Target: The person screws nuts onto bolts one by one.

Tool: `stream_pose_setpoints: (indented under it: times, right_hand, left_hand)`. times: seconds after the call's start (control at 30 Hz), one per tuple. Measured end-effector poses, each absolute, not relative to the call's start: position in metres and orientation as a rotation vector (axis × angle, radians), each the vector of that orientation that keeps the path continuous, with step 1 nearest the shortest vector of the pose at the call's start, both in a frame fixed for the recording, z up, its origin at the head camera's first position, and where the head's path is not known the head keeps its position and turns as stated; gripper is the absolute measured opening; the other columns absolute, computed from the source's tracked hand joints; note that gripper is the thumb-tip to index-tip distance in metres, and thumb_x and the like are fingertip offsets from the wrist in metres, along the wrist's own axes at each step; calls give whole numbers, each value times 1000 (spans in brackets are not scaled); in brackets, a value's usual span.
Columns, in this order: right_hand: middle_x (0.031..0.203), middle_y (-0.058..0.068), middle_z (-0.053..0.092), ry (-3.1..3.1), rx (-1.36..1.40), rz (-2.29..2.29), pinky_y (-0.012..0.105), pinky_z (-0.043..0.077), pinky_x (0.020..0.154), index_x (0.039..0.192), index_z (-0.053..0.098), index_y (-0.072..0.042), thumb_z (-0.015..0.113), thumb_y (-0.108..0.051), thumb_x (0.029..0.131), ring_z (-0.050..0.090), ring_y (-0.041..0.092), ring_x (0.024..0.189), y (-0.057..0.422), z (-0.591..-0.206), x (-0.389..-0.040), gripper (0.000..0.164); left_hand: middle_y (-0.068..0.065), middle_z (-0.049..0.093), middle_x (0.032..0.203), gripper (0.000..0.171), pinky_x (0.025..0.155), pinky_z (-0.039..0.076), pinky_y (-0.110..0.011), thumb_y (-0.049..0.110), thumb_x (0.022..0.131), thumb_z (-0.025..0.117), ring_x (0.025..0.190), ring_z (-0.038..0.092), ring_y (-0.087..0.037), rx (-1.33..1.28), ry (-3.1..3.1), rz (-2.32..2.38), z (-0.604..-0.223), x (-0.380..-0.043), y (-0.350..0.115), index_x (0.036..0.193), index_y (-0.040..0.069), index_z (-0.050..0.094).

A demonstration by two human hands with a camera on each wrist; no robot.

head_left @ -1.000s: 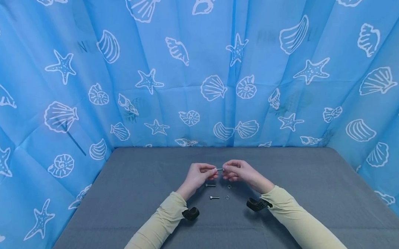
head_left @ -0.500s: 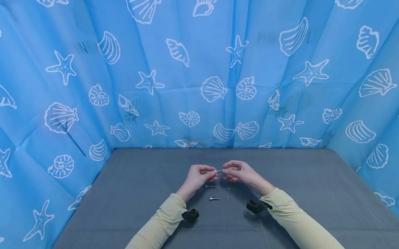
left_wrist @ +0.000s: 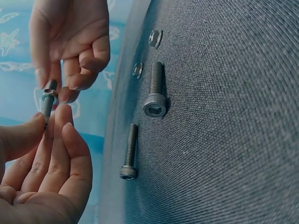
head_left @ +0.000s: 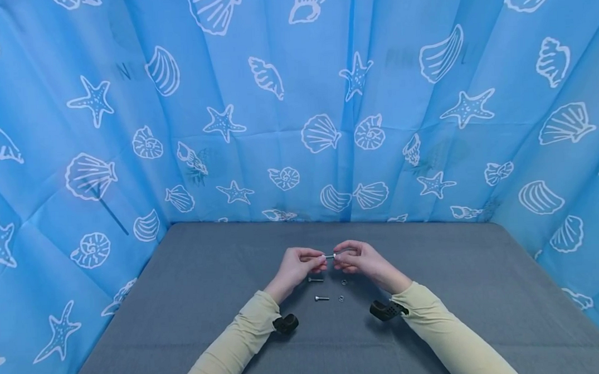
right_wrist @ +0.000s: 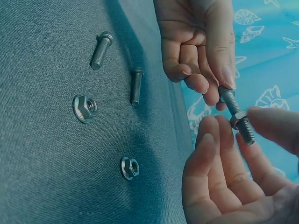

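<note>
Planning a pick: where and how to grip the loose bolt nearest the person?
Pinch the bolt by its knurled head, from above, probably with the left hand once free: it lies flat on the grey table, head toward the person's left and wider than the shank.

The curtain (head_left: pixel 296 103) around the table is glowing bright blue, its folds shading deeper, and white line-drawn scallops, spiral shells and dotted starfish are scattering all over it. Faint darker letters are showing on it in places. The cloth-covered tabletop (head_left: pixel 484 279) is spreading plain slate grey, with a fine woven grain showing close up. Both sleeves, left sleeve (head_left: pixel 236 340) and right sleeve (head_left: pixel 451 331), are looking plain pale yellow, and the wrist devices (head_left: pixel 286 322) are standing out black. The raised bolt (right_wrist: pixel 231 103) and its nut (right_wrist: pixel 237 119) are gleaming silvery grey, as are the socket-head screws (left_wrist: pixel 156 88), with finely ridged heads, and the flange nuts (right_wrist: pixel 85 108).
</note>
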State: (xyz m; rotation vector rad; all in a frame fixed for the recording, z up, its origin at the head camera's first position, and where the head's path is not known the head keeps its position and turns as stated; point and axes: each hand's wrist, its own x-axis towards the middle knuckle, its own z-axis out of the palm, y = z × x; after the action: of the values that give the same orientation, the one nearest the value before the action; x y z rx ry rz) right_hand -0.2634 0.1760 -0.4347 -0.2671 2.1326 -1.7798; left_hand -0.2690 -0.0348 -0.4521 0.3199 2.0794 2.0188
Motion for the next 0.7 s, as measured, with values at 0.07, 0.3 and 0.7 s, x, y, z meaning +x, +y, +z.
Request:
stream_pose_setpoints:
  times: [0.07, 0.3, 0.7]
  right_hand:
    - [110, 26, 64, 2143, -291, -1765, 45, 52, 88, 125, 50, 11, 60, -16, 96, 64, 30, 99, 176, -435, -264, 41]
    - [101, 19, 68, 2159, -273, -1709, 39, 55, 82, 119, 56, 12, 56, -28, 99, 66, 27, 91, 175, -436, -263, 45]
    - [101, 21, 67, 2160, -276, -1692, 41, 54, 84, 116, 58, 12, 56, -26, 98, 66, 24, 90, 175, -434, -262, 42]
  left_hand:
    - [-17, 71, 91, 24, 82, 54, -51, 4, 91, 65, 85, 70, -28, 328, 2079, 2026, -457, -272, -35, 109, -11, 66]
    - [-13, 72, 88, 26, 77, 57, -42, 8, 90, 67, 80, 70, -21, 344, 2109, 2011, -460, -272, -36, 108, -10, 66]
    - [-12, 72, 88, 23, 75, 58, -39, 9, 90, 68, 81, 70, -22, 334, 2113, 1996, -461, -272, -34, 106, -7, 69]
